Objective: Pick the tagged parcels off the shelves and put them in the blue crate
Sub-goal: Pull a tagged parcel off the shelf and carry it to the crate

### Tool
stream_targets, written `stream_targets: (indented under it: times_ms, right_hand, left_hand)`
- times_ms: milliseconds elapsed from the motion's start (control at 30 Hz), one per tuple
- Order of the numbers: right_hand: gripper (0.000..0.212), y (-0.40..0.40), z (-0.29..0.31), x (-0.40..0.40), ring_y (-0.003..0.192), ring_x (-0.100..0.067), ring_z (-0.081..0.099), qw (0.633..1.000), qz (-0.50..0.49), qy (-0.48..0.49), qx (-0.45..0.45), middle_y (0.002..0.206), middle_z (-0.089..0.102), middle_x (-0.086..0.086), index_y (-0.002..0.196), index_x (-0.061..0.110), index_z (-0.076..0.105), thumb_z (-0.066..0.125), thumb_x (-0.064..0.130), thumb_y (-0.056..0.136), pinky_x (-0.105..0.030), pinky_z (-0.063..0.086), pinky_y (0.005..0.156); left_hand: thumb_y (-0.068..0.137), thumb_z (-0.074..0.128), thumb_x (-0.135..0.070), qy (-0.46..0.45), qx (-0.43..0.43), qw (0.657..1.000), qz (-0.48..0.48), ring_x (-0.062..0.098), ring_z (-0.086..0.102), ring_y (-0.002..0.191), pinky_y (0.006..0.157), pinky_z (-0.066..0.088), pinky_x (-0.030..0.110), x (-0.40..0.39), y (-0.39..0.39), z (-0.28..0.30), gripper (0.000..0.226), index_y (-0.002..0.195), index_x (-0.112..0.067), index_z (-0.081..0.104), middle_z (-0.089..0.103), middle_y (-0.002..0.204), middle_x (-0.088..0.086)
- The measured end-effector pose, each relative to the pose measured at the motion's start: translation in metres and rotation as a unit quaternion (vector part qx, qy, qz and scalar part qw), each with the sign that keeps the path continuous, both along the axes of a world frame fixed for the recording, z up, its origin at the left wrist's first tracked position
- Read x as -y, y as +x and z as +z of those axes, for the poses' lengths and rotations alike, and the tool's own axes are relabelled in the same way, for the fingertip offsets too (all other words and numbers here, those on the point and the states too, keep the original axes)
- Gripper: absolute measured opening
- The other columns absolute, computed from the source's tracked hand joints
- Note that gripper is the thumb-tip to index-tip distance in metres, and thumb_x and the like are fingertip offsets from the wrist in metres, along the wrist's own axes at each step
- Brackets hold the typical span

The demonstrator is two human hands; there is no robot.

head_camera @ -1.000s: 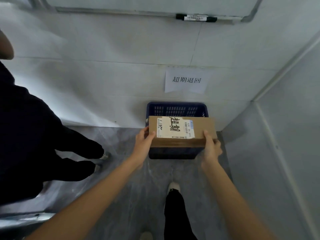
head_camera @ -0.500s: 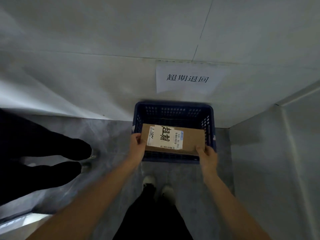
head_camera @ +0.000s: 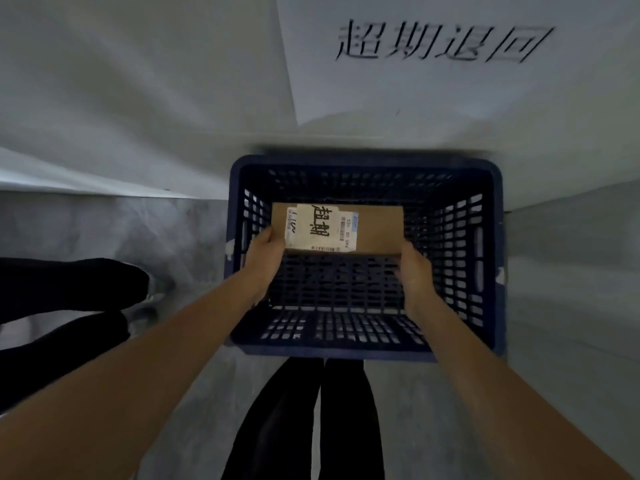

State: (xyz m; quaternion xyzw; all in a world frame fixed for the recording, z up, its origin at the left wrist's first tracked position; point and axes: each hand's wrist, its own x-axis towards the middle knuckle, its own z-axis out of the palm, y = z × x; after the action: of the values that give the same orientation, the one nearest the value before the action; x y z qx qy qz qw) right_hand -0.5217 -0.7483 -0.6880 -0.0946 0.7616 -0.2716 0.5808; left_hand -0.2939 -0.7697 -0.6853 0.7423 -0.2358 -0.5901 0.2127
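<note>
A brown cardboard parcel (head_camera: 375, 228) with a white label and black handwritten characters is low inside the blue crate (head_camera: 498, 237), toward its far side. My left hand (head_camera: 265, 258) grips the parcel's left end and my right hand (head_camera: 414, 271) grips its right near corner. Both hands are down inside the crate. I cannot tell whether the parcel touches the crate's slotted bottom. The crate holds nothing else that I can see.
The crate stands on a grey floor against a white wall, under a paper sign (head_camera: 433, 50) with printed characters. Another person's dark legs and shoes (head_camera: 86, 289) stand at the left. My own dark trouser legs (head_camera: 311, 417) are just before the crate. A wall corner closes the right side.
I have leaned in close over the crate. The parcel, held above the rim before, has gone down inside it, with both hands following.
</note>
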Motion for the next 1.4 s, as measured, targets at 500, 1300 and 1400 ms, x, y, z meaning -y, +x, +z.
stream_targets:
  times_ms: [500, 1300, 1400]
  right_hand:
    - [0.050, 0.030, -0.130, 0.060, 0.136, -0.020, 0.038, 0.997, 0.032, 0.049, 0.056, 0.148, 0.039, -0.004, 0.145, 0.020, 0.032, 0.048, 0.031, 0.099, -0.031, 0.034, 0.107]
    - [0.057, 0.038, -0.016, 0.060, 0.148, -0.017, 0.013, 0.854, 0.405, -0.201, -0.258, 0.161, 0.016, -0.004, 0.153, 0.013, 0.020, 0.040, 0.031, 0.103, -0.037, 0.008, 0.122]
    - [0.057, 0.036, 0.035, 0.062, 0.150, -0.018, 0.003, 0.769, 0.504, -0.220, -0.326, 0.162, 0.009, -0.005, 0.154, 0.011, 0.015, 0.032, 0.034, 0.105, -0.035, -0.004, 0.121]
  left_hand:
    - [0.095, 0.041, -0.002, -0.033, 0.011, 0.999, 0.032, 0.021, 0.046, 0.127, 0.112, 0.035, 0.036, 0.053, 0.020, -0.123, 0.056, 0.150, -0.011, 0.029, 0.043, 0.146, 0.009]
    - [0.095, 0.049, -0.021, -0.131, 0.199, 0.940, -0.244, 0.024, 0.040, 0.130, 0.112, 0.034, 0.031, 0.023, 0.000, -0.030, 0.061, 0.150, -0.008, 0.027, 0.036, 0.146, 0.009]
    - [0.096, 0.047, -0.029, -0.160, 0.282, 0.901, -0.289, 0.027, 0.030, 0.138, 0.116, 0.026, 0.037, 0.013, -0.004, 0.020, 0.063, 0.151, -0.007, 0.024, 0.032, 0.151, 0.012]
